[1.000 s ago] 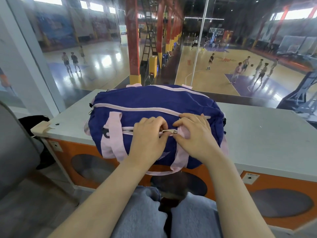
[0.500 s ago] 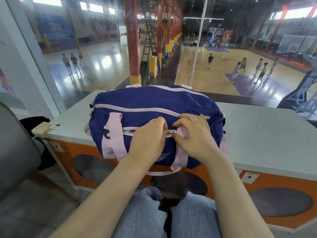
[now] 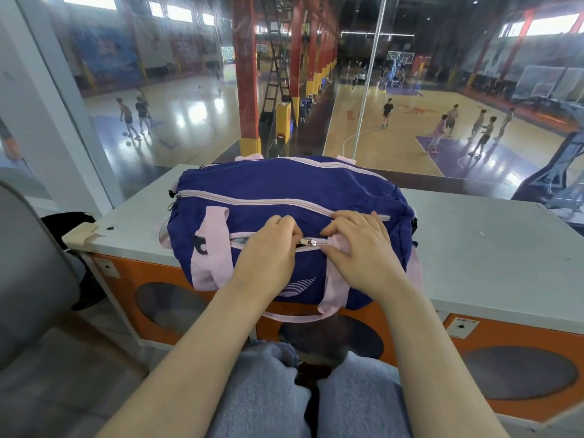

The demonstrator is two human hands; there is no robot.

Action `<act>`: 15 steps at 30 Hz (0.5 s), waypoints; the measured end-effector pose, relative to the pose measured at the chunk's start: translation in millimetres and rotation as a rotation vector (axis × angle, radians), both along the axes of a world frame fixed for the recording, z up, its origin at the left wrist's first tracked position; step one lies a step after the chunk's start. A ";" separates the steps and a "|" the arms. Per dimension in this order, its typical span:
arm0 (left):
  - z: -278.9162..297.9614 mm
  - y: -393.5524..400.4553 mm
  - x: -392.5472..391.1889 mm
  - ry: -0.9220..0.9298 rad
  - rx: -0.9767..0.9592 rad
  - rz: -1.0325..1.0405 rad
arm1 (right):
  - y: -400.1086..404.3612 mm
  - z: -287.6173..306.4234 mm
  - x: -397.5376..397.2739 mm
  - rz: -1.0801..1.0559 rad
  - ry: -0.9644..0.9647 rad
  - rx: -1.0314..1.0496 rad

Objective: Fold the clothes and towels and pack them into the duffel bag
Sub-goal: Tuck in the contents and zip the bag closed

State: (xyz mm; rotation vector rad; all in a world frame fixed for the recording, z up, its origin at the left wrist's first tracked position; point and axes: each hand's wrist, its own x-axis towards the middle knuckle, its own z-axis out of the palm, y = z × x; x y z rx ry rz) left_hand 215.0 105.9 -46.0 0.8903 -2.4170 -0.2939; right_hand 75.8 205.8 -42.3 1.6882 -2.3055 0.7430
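Note:
A navy duffel bag (image 3: 284, 191) with pink straps and pink zips lies on the grey table (image 3: 493, 248), its top zip closed. No clothes or towels are visible. My left hand (image 3: 268, 257) pinches the metal zipper pull (image 3: 307, 242) of the front pocket. My right hand (image 3: 363, 248) sits just right of the slider, its fingers curled on the bag's fabric beside a pink strap (image 3: 339, 243). Left of the slider the pocket gapes slightly; right of it the zip is closed.
The table has an orange front with dark round panels (image 3: 518, 371) and stands against a glass wall over a basketball hall. A grey chair back (image 3: 28, 279) is at my left. My knees in grey trousers (image 3: 278, 390) are under the table's edge.
The slider and my left hand have shifted a little to the left along the front pocket zip. My right hand stays in place on the bag.

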 end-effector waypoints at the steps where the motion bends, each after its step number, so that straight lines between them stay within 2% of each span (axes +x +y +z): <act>1: -0.2 -1.7 2.7 0.010 0.002 0.012 | 0.0 0.0 -0.3 -0.002 -0.003 -0.001; 6: -13.2 -17.2 25.2 0.033 0.019 0.112 | -1.1 -0.4 1.0 -0.020 -0.014 -0.009; 11: -19.2 -27.4 52.2 -0.023 -0.170 0.254 | -1.9 0.1 3.3 -0.049 -0.026 -0.015; 15: -15.5 -35.1 71.8 0.004 -0.209 0.339 | -2.7 0.6 5.7 -0.090 -0.034 -0.009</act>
